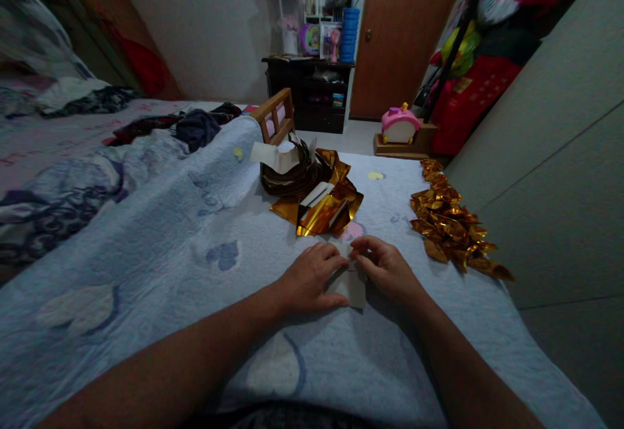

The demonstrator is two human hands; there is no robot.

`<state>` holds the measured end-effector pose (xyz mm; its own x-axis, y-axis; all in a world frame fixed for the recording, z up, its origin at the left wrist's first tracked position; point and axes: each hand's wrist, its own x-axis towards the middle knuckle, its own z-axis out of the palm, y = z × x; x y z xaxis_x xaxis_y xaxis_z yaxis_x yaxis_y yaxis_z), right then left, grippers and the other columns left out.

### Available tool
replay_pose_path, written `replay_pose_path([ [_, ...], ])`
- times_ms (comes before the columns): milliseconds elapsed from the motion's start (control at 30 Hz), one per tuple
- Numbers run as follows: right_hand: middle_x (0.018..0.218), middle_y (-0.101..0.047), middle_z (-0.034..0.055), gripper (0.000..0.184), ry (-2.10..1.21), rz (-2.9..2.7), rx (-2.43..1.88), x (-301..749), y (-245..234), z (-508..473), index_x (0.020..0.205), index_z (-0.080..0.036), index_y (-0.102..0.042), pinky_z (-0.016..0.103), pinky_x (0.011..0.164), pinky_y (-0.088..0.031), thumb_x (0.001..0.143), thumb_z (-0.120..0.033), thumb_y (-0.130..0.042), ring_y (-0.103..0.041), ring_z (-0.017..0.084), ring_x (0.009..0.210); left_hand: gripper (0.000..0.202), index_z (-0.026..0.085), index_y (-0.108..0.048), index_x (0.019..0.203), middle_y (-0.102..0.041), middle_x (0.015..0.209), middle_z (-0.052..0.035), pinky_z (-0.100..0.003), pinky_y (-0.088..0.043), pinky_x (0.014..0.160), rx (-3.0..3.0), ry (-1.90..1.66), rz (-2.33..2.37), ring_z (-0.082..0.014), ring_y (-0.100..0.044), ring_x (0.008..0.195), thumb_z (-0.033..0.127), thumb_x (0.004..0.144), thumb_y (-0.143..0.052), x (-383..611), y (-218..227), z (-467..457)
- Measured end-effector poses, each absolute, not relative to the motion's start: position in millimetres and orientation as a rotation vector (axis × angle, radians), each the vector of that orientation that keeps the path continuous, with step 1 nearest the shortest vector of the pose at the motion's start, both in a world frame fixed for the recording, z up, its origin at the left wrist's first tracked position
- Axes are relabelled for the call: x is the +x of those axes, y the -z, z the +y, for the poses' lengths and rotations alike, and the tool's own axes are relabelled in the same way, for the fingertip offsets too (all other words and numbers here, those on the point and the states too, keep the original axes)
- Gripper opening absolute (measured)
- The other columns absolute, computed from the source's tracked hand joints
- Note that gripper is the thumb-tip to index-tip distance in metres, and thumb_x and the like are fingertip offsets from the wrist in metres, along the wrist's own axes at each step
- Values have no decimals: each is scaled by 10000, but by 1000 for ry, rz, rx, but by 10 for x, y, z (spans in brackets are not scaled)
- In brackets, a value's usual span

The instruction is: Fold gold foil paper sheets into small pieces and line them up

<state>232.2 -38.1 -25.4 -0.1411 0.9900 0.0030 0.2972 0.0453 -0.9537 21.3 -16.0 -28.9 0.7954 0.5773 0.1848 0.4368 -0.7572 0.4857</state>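
Note:
A pale sheet of paper (351, 286) lies on the light blue quilt (195, 240) in front of me. My left hand (312, 276) rests flat on its left part, fingers stretched out and pressing it down. My right hand (383, 266) pinches the sheet's upper edge between thumb and fingers. Just beyond the hands lies a stack of gold foil sheets (324, 211), shiny side up, some curled. Much of the pale sheet is hidden under my hands.
A row of folded gold foil pieces (451, 224) runs along the quilt's right side by a grey wall panel (556, 175). A dark round basket (290, 179) stands behind the foil. Clothes lie at left. A dark cabinet (307, 94) and door stand beyond.

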Motion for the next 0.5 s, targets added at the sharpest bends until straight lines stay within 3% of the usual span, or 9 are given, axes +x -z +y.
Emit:
replay_pose_path([
  [133,857,-708,30,326,-1145,-1579,-1311,2334,300,-378,997,-199,-653,287,687,-495,708,-175,-504,-639,161,737,586,196,-573,1268,-572,1162,-104,-419,-455,920,2550,-479,738,-277,-527,1052,524,812,-740,201,340,-149],
  [400,841,-696,35,312,-1192,-1498,-1370,2330,306,-365,979,-187,-650,280,633,-461,706,-199,-499,-593,150,674,499,158,-612,1196,-591,1125,-112,-414,-454,908,2544,-462,757,-273,-534,1020,495,842,-718,217,310,-144],
  [500,828,-693,36,282,-1214,-1452,-1385,2326,311,-353,964,-181,-647,280,618,-449,711,-219,-527,-574,148,651,557,160,-620,1209,-592,1105,-109,-410,-459,897,2528,-474,748,-271,-541,1009,573,844,-699,212,293,-142],
])
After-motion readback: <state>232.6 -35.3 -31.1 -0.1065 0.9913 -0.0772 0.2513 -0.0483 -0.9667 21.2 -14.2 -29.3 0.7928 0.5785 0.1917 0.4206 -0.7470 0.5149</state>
